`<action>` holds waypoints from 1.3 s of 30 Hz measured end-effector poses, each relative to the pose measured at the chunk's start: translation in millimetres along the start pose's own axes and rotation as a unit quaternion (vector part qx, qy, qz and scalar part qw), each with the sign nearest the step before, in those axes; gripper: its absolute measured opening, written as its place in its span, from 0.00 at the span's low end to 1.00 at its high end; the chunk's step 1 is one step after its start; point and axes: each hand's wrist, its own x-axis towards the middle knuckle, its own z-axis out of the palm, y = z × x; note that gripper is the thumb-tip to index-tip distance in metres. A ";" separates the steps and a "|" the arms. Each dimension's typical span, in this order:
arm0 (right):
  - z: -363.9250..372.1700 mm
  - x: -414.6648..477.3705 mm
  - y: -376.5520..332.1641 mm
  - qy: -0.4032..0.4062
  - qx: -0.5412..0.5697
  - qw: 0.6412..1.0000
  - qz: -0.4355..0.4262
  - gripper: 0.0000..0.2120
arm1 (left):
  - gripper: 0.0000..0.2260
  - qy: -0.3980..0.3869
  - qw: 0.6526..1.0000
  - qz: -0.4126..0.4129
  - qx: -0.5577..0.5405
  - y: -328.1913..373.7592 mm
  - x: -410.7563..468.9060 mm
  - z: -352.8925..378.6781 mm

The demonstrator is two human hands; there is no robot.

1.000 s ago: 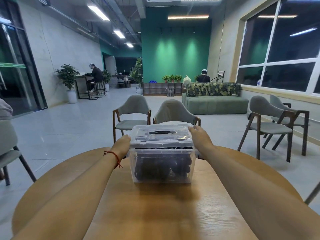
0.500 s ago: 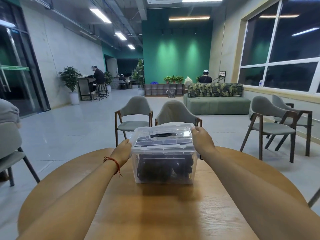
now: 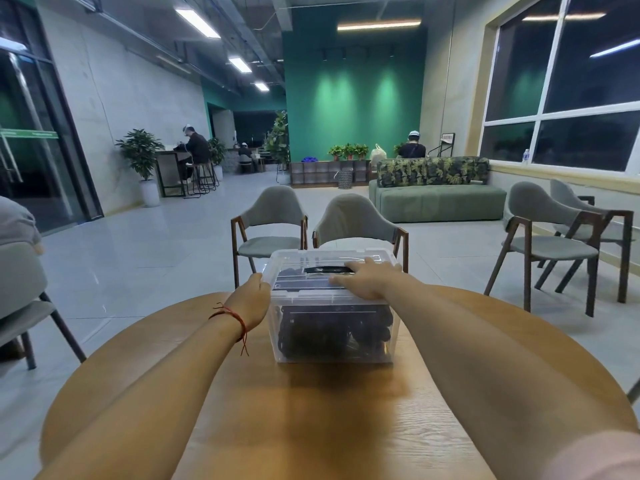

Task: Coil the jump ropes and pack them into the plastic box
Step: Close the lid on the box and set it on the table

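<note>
two grey chairs point(image 3: 273, 220) stand just beyond the far edge of the round wooden table point(image 3: 311, 420), with a green sofa point(image 3: 436, 202) further back; nothing lies on the table between its near edge and the plastic box point(image 3: 332, 353). the box stands upright near the far edge, about midway across, one clear wall squarely facing the near edge. its lid point(image 3: 294, 271) is on, and the dark handle strip on it runs left to right. the jump ropes point(image 3: 332, 332) show as a dark mass inside. the left grip point(image 3: 251, 303), a red string point(image 3: 237, 318) at its wrist, rests against the box's left wall under the lid rim; its fingers are hidden, so i cannot tell if they curl. the right grip point(image 3: 367, 278) lies flat on the lid, fingers spread and straight.
</note>
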 end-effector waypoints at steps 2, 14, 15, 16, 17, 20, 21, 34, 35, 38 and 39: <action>0.6 3.8 1.7 -0.026 -0.003 1.000 0.002 0.53 | 0.15 -0.006 1.000 0.000 0.001 -1.7 -1.5 -2.0; -9.5 13.2 -66.7 -0.053 -0.055 0.996 -0.035 0.52 | 0.17 -0.002 0.996 0.010 -0.088 8.9 -33.7 -3.6; -0.9 13.7 -73.5 -0.062 -0.041 0.996 -0.049 0.54 | 0.18 0.000 0.994 0.008 -0.106 8.2 -34.3 -2.8; 5.3 15.2 -76.3 -0.067 -0.032 0.996 -0.054 0.55 | 0.18 -0.002 0.992 0.006 -0.128 7.2 -36.2 -2.3; 8.7 17.8 -76.0 -0.070 -0.026 0.996 -0.054 0.56 | 0.18 -0.007 0.988 0.006 -0.156 4.7 -37.5 -1.7; 10.9 21.4 -71.8 -0.077 -0.031 0.995 -0.048 0.56 | 0.19 0.014 0.962 -0.017 -0.271 -12.4 -35.5 3.4; 12.3 22.2 -71.9 -0.076 -0.032 0.996 -0.047 0.55 | 0.19 0.040 0.951 -0.043 -0.304 -19.1 -35.4 5.7; 13.9 16.6 -75.4 -0.062 -0.023 0.997 -0.042 0.50 | 0.35 0.008 0.758 -0.153 -0.634 0.5 -21.8 -16.4; 13.9 16.4 -75.5 -0.062 -0.024 0.997 -0.043 0.51 | 0.31 -0.002 0.814 -0.136 -0.565 8.5 -19.3 -18.2; 13.4 15.1 -74.9 -0.058 -0.028 0.997 -0.043 0.51 | 0.22 -0.032 0.911 -0.101 -0.398 32.9 -12.2 -24.0; 13.2 15.2 -74.6 -0.058 -0.027 0.997 -0.043 0.50 | 0.24 -0.043 0.903 -0.112 -0.413 36.0 -9.7 -27.2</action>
